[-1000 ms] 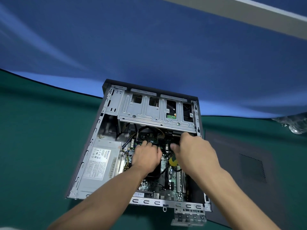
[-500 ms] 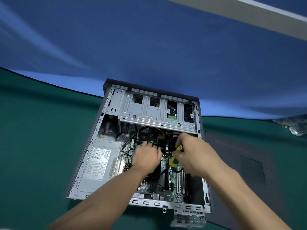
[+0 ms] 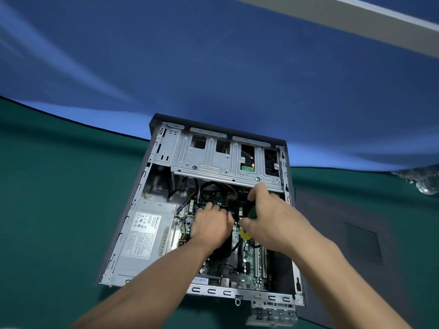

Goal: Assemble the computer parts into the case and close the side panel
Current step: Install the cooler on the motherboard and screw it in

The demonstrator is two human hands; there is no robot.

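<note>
The open computer case [image 3: 152, 162] lies flat on the green table, its inside facing up. My left hand [image 3: 209, 224] is inside it over the motherboard [image 3: 247, 260], fingers bent over the far edge of a black cooler [image 3: 224, 248]. My right hand [image 3: 270, 219] grips a screwdriver [image 3: 245, 233] with a yellow, green and black handle, just below the silver drive cage [image 3: 213, 162]. The screwdriver's tip is hidden by my fingers. The dark grey side panel [image 3: 356, 233] lies flat on the table to the right of the case.
A silver power supply [image 3: 145, 233] fills the case's left side. Bundled cables [image 3: 213, 186] run under the drive cage. A blue cloth [image 3: 213, 67] hangs behind the table. Crumpled clear plastic [image 3: 422, 184] sits at the far right edge.
My right hand has turned and shifted slightly toward the drive cage, covering more of the screwdriver handle. My left hand has stayed where it was on the cooler.
</note>
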